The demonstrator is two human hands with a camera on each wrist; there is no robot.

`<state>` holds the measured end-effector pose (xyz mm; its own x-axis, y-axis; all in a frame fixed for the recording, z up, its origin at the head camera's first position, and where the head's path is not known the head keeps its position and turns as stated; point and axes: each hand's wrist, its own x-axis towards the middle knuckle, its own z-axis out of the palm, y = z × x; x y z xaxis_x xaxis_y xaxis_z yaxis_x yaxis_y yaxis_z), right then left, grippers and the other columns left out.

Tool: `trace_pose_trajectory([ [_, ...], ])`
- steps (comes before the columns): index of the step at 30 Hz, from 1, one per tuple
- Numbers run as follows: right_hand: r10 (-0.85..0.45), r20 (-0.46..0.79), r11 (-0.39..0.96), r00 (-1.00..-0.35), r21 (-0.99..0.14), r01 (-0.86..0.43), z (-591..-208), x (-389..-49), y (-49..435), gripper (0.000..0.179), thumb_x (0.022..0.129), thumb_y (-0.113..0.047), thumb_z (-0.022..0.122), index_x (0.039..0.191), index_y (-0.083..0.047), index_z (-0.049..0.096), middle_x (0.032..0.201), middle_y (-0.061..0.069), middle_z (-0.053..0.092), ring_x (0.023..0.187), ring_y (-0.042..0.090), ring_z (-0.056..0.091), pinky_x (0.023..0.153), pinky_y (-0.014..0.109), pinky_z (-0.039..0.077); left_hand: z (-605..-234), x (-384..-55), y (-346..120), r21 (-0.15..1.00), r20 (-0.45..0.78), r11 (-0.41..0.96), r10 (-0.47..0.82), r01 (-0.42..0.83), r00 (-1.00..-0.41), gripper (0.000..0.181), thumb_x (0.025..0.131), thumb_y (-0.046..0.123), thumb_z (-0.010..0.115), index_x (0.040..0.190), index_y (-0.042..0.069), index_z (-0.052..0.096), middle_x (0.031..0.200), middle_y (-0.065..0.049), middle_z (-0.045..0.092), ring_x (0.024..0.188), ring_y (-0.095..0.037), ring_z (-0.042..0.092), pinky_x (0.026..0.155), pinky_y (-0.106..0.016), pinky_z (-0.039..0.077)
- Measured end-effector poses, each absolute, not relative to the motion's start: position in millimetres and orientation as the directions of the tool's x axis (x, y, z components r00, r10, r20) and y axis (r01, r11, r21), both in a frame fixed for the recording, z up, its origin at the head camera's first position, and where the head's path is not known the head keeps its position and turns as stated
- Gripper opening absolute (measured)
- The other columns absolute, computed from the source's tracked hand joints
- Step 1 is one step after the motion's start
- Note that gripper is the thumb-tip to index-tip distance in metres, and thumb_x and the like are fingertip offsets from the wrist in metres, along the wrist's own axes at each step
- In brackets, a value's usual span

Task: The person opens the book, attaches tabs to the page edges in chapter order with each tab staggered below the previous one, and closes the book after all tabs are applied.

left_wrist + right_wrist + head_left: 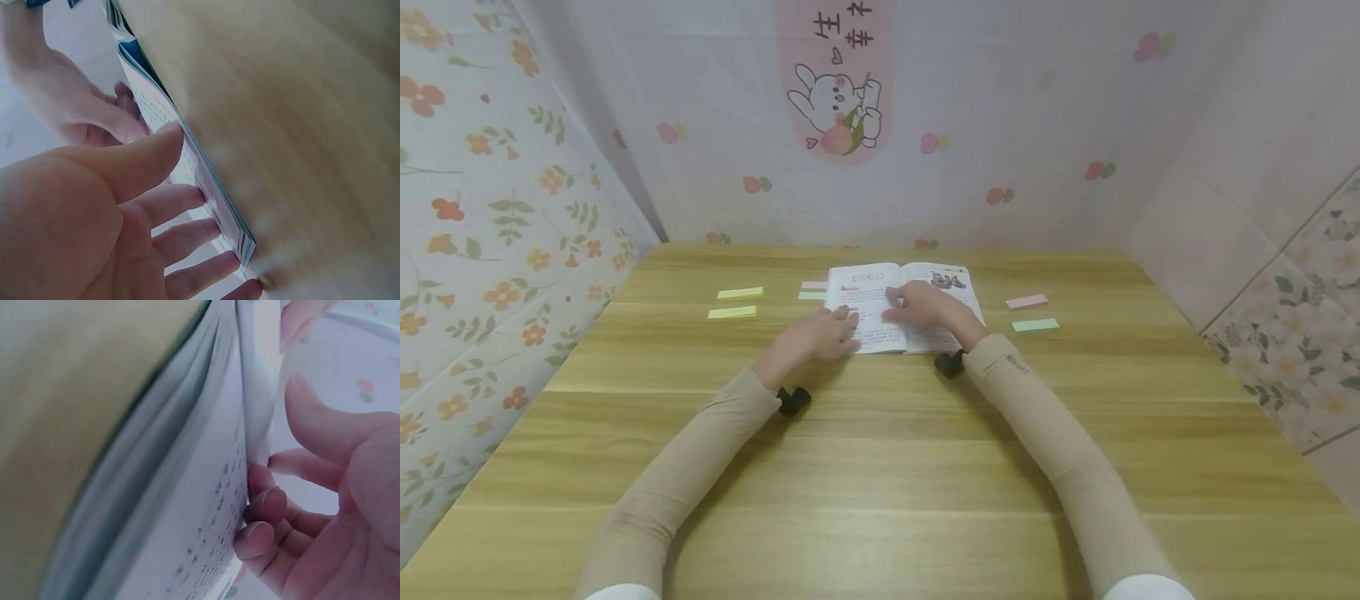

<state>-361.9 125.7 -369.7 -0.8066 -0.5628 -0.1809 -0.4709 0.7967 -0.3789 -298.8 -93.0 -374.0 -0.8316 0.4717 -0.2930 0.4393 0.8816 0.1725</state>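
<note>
An open book [880, 337] with printed text and a small coloured picture lies on the wooden table. My left hand [823, 335] rests on the left page, its fingers spread near the outer edge and the thumb close to the lower edge. In the left wrist view, that thumb and the fingertips touch the page [209, 187]. My right hand [928, 304] reaches over the right page to the middle of the book. Its lightly bent fingers [259, 540] touch the paper by the fold in the right wrist view, with the thumb held apart.
Two yellow paper strips [735, 312] lie to the left. A pink strip [814, 285] and a green strip [812, 296] lie at the book's left edge. Another pink strip [1026, 302] and green strip [1035, 325] lie to the right. A patterned curtain [962, 108] hangs behind the table.
</note>
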Motion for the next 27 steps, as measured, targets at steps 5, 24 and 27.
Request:
trace_pose_trajectory([
  [5,-0.529,-0.176,0.825,-0.831,-0.337,-0.454,-370.6,-375.7,120.0,0.054,0.106,-0.031,0.052,0.148,0.001,0.046,0.146,0.022,0.052,0.131,0.034,0.05,0.113,0.045,0.037,-374.4,-298.6,-92.3,0.171,-0.3,0.885,0.465,0.432,-0.833,0.065,0.108,0.039,0.043,0.16,0.006,0.024,0.164,-0.02,0.017,0.149,-0.042,0.021,0.121,-0.052,0.019],
  [24,-0.39,-0.315,0.911,-0.865,-0.267,-0.314,-371.0,-404.0,114.3,0.074,0.105,-0.044,0.049,0.162,-0.009,0.018,0.165,0.015,0.021,0.152,0.032,0.019,0.123,0.046,0.017,-369.8,-296.4,-94.3,0.167,-0.327,0.884,0.467,0.437,-0.821,0.064,0.108,0.038,0.041,0.16,0.004,0.023,0.165,-0.021,0.015,0.15,-0.042,0.019,0.121,-0.052,0.017],
  [27,-0.379,-0.338,0.918,-0.862,-0.253,-0.304,-370.3,-405.9,113.9,0.078,0.105,-0.046,0.049,0.162,-0.006,0.014,0.166,0.015,0.018,0.152,0.032,0.017,0.123,0.045,0.016,-369.2,-296.1,-94.7,0.172,-0.33,0.884,0.467,0.434,-0.821,0.064,0.108,0.039,0.041,0.16,0.005,0.023,0.165,-0.02,0.015,0.15,-0.041,0.018,0.121,-0.052,0.017],
])
